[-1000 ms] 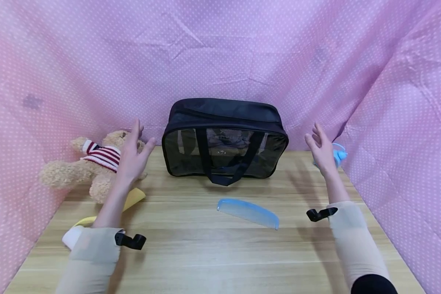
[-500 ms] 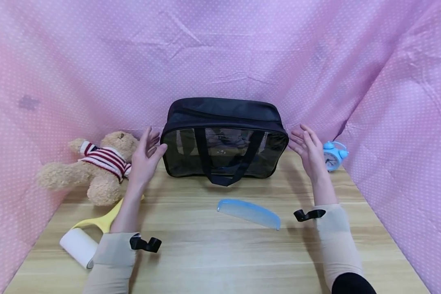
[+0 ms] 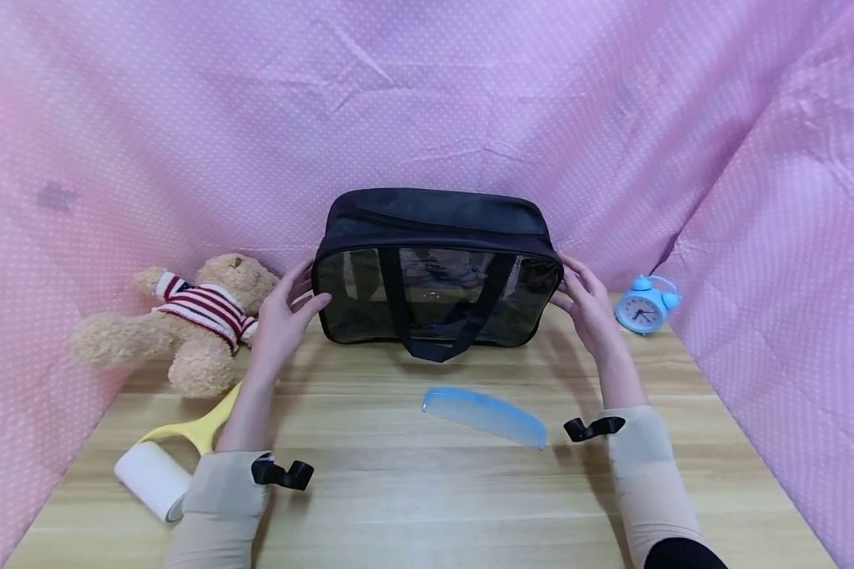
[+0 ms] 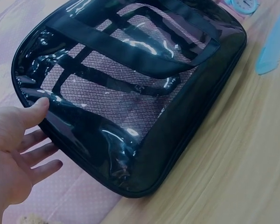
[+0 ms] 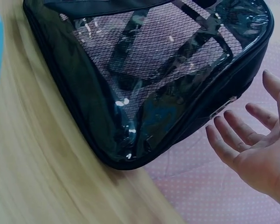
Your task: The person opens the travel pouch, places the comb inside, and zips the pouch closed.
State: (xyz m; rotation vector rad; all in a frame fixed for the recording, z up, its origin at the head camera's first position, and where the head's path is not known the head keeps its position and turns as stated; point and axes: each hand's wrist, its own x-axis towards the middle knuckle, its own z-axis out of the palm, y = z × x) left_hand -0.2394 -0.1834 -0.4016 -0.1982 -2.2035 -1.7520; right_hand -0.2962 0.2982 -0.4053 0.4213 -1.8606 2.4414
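A black bag [image 3: 437, 296] with a clear front panel and mesh-like patches stands upright at the back of the table. Its dark strap handle hangs down over the front. At the bag's left side is my left hand [image 3: 285, 316], thumb over the front edge and fingers loosely extended along the side. In the left wrist view, the thumb of the left hand [image 4: 11, 154] overlaps the bag's rim. My right hand [image 3: 589, 308] is at the opposite side. The right wrist view shows the right hand [image 5: 256, 144] with spread fingers, their tips close to the side; contact is unclear.
A blue comb [image 3: 484, 416] lies in front of the bag. A teddy bear [image 3: 199, 320] in a striped sweater and a yellow-handled lint roller [image 3: 153, 480] lie at left. A blue alarm clock [image 3: 643, 307] stands at right. Pink dotted cloth [image 3: 427, 95] hangs behind and around the table.
Both hands have moved inward from wide apart to the two sides of the bag. The bag stays in nearly the same place. The alarm clock has come out from behind the right hand.
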